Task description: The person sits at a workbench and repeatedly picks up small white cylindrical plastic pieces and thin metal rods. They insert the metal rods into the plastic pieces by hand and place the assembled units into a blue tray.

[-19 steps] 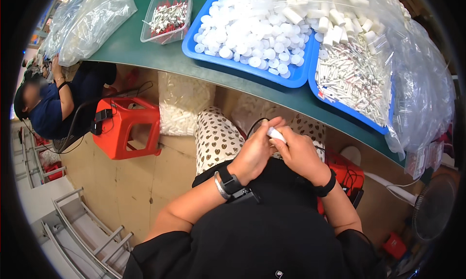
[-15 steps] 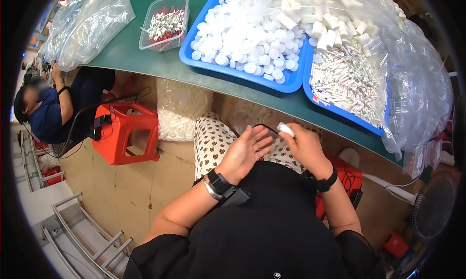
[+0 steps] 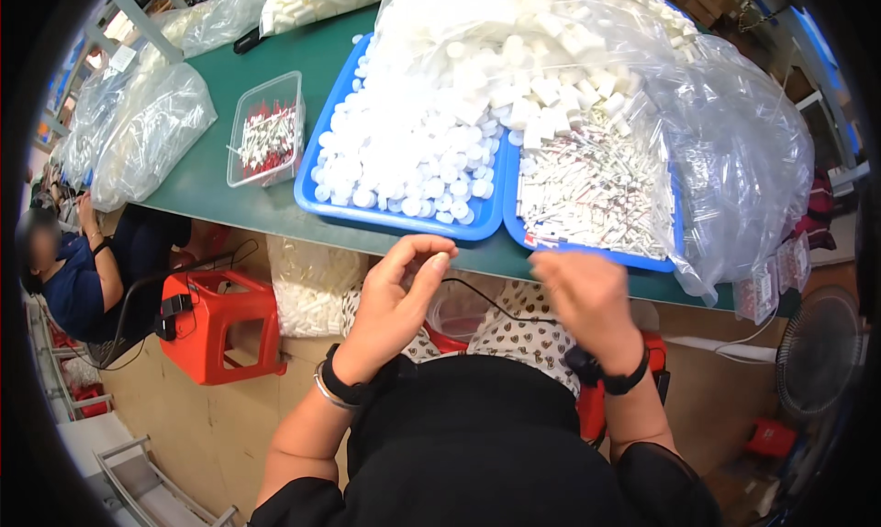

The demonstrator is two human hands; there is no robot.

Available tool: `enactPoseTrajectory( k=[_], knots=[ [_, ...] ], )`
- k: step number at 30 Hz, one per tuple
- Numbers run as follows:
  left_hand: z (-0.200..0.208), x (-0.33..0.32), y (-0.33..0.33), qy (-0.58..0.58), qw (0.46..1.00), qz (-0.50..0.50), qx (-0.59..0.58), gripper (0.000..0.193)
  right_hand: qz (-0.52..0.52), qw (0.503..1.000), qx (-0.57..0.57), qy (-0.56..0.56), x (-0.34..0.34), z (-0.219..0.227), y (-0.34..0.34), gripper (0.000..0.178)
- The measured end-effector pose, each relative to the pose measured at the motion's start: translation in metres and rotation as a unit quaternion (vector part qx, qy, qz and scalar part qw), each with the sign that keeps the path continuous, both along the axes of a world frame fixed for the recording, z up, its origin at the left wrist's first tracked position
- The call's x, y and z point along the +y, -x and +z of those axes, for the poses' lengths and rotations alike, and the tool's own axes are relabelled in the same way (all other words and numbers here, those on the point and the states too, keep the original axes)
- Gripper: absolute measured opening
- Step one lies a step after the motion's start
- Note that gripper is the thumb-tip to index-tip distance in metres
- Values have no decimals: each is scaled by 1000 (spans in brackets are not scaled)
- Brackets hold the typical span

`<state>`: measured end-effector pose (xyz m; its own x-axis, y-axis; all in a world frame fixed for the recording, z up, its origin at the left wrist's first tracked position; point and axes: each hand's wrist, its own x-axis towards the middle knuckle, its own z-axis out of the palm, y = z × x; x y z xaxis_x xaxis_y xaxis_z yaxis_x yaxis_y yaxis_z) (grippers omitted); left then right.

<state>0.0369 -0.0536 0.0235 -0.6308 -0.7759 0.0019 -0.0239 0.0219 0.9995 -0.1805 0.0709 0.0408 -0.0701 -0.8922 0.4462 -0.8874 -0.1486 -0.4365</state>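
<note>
My left hand [image 3: 396, 298] is at the table's front edge, by the left blue tray [image 3: 399, 222]. Its thumb and forefinger curl together at the tips, and anything tiny between them cannot be made out. My right hand [image 3: 587, 296], slightly blurred, is closed with its fingertips at the front rim of the right blue tray [image 3: 601, 259]. What it holds, if anything, is hidden. White round caps [image 3: 427, 183] heap in the left tray. Thin white and reddish sticks [image 3: 592, 192] fill the right one, with white foam cylinders [image 3: 551, 100] behind.
A clear plastic box [image 3: 266, 133] of red and white pieces stands left on the green table [image 3: 197, 192]. Plastic bags [image 3: 151, 133] lie beyond it. At left are a red stool [image 3: 220, 330] and a seated person [image 3: 78, 270]. A fan [image 3: 817, 353] is at right.
My left hand has gone from spread fingers to a pinch, moving up toward the table. My right hand has moved to the right tray; its white piece no longer shows. The view has shifted.
</note>
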Motion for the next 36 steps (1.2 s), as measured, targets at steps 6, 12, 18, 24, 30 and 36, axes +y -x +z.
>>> enactPoseTrajectory(
  k=[6,12,18,24,30,36],
  knots=[
    [-5,-42,49,413,905,6,-102,26,-201,963,177,-28,0,26,74,26],
    [-8,-54,69,453,874,-19,-175,29,-177,965,179,-68,8,16,100,33],
    [-8,-56,75,451,866,-2,-216,24,-155,975,156,-28,-20,4,101,24],
    [-16,-57,75,459,869,32,-180,24,-160,981,47,-100,-49,19,99,41],
    [-15,-55,77,453,876,28,-162,27,-98,972,51,-207,-69,23,140,54],
    [-20,-59,76,453,877,24,-159,26,-59,973,60,-213,-82,17,141,48]
  ],
)
